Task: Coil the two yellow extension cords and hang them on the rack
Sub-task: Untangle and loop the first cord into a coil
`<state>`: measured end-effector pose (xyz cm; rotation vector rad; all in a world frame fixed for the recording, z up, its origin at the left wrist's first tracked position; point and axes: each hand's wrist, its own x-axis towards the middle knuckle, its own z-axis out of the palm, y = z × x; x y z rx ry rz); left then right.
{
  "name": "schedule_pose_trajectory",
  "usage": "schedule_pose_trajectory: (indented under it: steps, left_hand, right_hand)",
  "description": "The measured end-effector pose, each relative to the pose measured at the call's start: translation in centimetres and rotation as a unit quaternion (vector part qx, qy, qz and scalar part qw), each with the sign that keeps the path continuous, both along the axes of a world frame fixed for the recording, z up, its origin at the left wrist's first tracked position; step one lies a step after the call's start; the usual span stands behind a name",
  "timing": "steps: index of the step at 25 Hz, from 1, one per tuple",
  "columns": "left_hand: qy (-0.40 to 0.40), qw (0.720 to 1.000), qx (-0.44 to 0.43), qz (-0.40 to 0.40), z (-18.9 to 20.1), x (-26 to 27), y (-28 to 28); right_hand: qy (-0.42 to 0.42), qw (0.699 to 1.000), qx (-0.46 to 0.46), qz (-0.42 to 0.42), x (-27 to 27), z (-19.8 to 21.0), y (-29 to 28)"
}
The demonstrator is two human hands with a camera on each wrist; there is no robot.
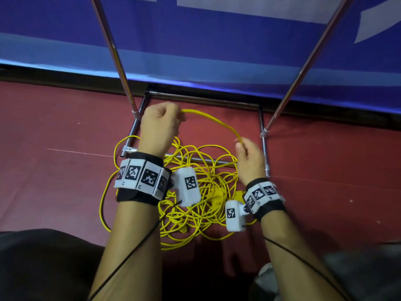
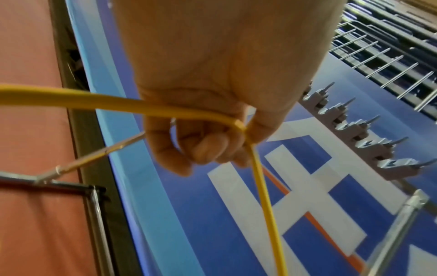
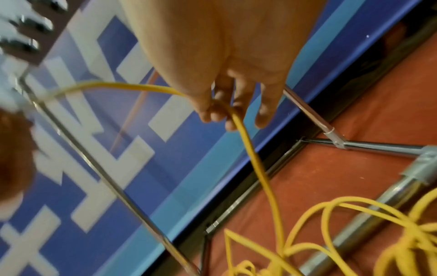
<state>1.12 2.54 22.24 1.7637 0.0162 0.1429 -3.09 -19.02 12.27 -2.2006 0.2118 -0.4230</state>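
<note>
Gripping a raised stretch of yellow cord (image 1: 213, 119), the left hand (image 1: 160, 124) is curled into a fist around it just above the rack's (image 1: 138, 118) left base rail; the left wrist view shows the cord bending sharply where it leaves the fingers (image 2: 208, 147). From there the cord arcs across to the right hand (image 1: 249, 155), which pinches it between thumb and fingertips (image 3: 212, 115), the other fingers loosely bent. Below and between both wrists, the rest of the cords lie in a loose tangle (image 1: 195, 203) on the red floor (image 1: 54, 127), draped over the rack's front bar.

The hanging pegs (image 2: 359, 130) show only in the left wrist view, well above the hands.

Risks, as I judge them: pulling more slack could tighten crossings in the tangle into a knot, or snag a loop on the front bar and tug the rack. With two cords heaped together, one coil could also pick up strands of the other.
</note>
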Motion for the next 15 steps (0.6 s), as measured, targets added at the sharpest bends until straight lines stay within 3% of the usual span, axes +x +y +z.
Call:
schedule_pose_trajectory:
  steps: [3,6,8,12,15]
  left_hand:
    - [0.063,0.989,0.134,0.002,-1.5,0.2,1.2]
    - [0.034,0.988,0.125,-0.089,-0.9,-0.9,-2.2]
    - [-0.017,0.988,0.087,-0.122,-0.4,-1.7,-4.7]
    - [-0.102,0.988,-0.060,-0.095,1.2,-2.3,-5.5]
    - [-0.120,0.983,-0.141,0.004,1.5,-0.8,-2.1]
  right_hand:
    - [-0.109,0.994,-0.020,-0.005,1.1,4.9,-0.3]
    - [-0.147,0.981,-0.063,0.108,0.9,9.0,1.6]
    - [-0.148,0.978,-0.062,0.131,0.7,9.4,2.7]
    - [-0.079,0.995,-0.044,0.038,0.3,5.2,1.6]
    - [0.089,0.996,-0.002,-0.007,-0.6,0.3,0.1]
